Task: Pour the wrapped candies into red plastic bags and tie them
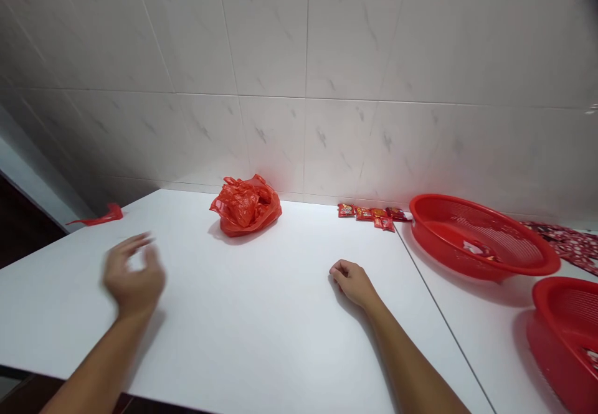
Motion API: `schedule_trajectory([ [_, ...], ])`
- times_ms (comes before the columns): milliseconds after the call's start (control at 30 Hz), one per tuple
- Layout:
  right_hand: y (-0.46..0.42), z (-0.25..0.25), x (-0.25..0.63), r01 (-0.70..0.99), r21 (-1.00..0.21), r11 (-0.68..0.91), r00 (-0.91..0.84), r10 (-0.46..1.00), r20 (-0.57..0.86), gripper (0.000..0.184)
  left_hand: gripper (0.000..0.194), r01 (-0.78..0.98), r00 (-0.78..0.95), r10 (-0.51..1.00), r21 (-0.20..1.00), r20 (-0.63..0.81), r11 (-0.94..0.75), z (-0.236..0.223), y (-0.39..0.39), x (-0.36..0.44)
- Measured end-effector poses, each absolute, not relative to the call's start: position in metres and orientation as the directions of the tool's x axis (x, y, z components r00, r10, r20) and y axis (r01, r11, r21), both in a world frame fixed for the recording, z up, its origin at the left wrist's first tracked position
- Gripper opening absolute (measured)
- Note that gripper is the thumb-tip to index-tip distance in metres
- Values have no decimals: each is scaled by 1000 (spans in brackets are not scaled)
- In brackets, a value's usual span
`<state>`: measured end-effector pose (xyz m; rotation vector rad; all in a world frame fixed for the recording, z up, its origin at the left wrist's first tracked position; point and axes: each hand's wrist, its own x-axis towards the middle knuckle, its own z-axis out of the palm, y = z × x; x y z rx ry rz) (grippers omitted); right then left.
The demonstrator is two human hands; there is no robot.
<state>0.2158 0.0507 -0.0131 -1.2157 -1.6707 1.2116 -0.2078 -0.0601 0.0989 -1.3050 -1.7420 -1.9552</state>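
Motion blurs my left hand [133, 277], which is raised over the left part of the white table [261, 320]. Its thumb and curved fingers are apart, with nothing seen between them. Beyond it, by the table's far left edge, is a thin red strip of plastic [99, 216]; whether it lies there or is in the air I cannot tell. My right hand [354, 282] rests on the tabletop, fingers curled into a loose fist, and nothing shows in it. A crumpled red plastic bag [246, 205] sits near the wall, apart from both hands.
Several small red packets [365, 213] lie in a row along the wall. At right stand a red plastic basket [467, 264] with a few packets inside and a second red basket [551, 345], partly out of view. A patterned red cloth [567, 246] lies behind them. A seam crosses the table.
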Motion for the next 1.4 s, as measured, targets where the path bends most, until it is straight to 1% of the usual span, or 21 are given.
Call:
schedule_trajectory([
  [67, 52, -11, 220, 227, -970, 86, -288, 958, 18, 17, 15, 832, -399, 436, 518, 807, -197, 104, -21, -190],
  [133, 54, -10, 224, 179, -981, 68, -288, 958, 14, 20, 14, 868, -278, 554, 453, 784, -205, 113, 27, -170],
  [200, 57, -9, 228, 121, -992, 47, -289, 957, 10, 24, 25, 935, -232, 633, 348, 738, -63, 126, 71, -156],
  [233, 58, -9, 229, 95, -995, 37, -289, 957, 8, 26, 31, 932, -297, 643, 361, 706, 33, 134, 88, -154],
  [300, 61, -9, 231, 58, -998, 24, -292, 956, 6, 27, 39, 849, -499, 636, 481, 589, 221, 148, 110, -158],
  [400, 64, -10, 230, 44, -999, 21, -299, 954, 7, 26, 24, 745, -627, 633, 587, 454, 316, 161, 117, -171],
  [500, 66, -12, 229, 48, -999, 25, -302, 953, 9, 24, 11, 796, -571, 602, 556, 558, 239, 162, 104, -168],
  [600, 64, -12, 227, 56, -998, 36, -288, 958, 19, 25, 17, 876, -434, 468, 481, 770, 21, 145, 80, -135],
  [667, 61, -9, 226, 24, -999, 45, -274, 961, 36, 33, 17, 908, -306, 444, 398, 842, -129, 122, 60, -97],
  [700, 59, -7, 225, -27, -999, 37, -288, 957, 43, 46, 16, 910, -173, 445, 316, 879, -269, 107, 51, -75],
  [800, 52, 3, 225, -297, -955, -5, -391, 913, 117, 110, 22, 819, 187, 495, 143, 849, -555, 58, 25, -9],
  [833, 50, 7, 225, -377, -926, -4, -407, 899, 162, 122, 24, 789, 267, 530, 134, 805, -600, 44, 19, 9],
  [867, 49, 9, 226, -425, -905, 17, -397, 895, 203, 124, 29, 763, 320, 574, 154, 753, -628, 32, 14, 24],
  [900, 49, 11, 227, -435, -899, 52, -365, 902, 229, 114, 35, 743, 354, 618, 190, 703, -642, 23, 9, 35],
  [967, 51, 12, 228, -376, -921, 98, -293, 931, 218, 77, 41, 702, 403, 676, 265, 617, -661, 15, 4, 45],
  [1033, 55, 9, 229, -323, -943, 74, -238, 959, 156, 43, 35, 657, 430, 687, 319, 586, -683, 17, 2, 41],
  [1067, 58, 6, 229, -329, -943, 46, -219, 968, 124, 36, 29, 645, 412, 687, 342, 598, -684, 20, 1, 36],
  [1167, 63, -3, 226, -400, -915, -54, -201, 979, 30, 33, 24, 676, 165, 714, 449, 680, -584, 30, 5, 14],
  [1233, 64, -7, 223, -416, -905, -92, -219, 976, 1, 31, 32, 677, -21, 752, 563, 659, -474, 33, 11, -1],
  [1267, 62, -7, 221, -412, -907, -90, -231, 973, 8, 28, 40, 663, -61, 779, 609, 625, -437, 34, 14, -8],
  [1400, 54, -5, 218, -294, -954, 63, -279, 949, 149, 21, 71, 591, 32, 860, 684, 510, -428, 32, 19, -19],
])
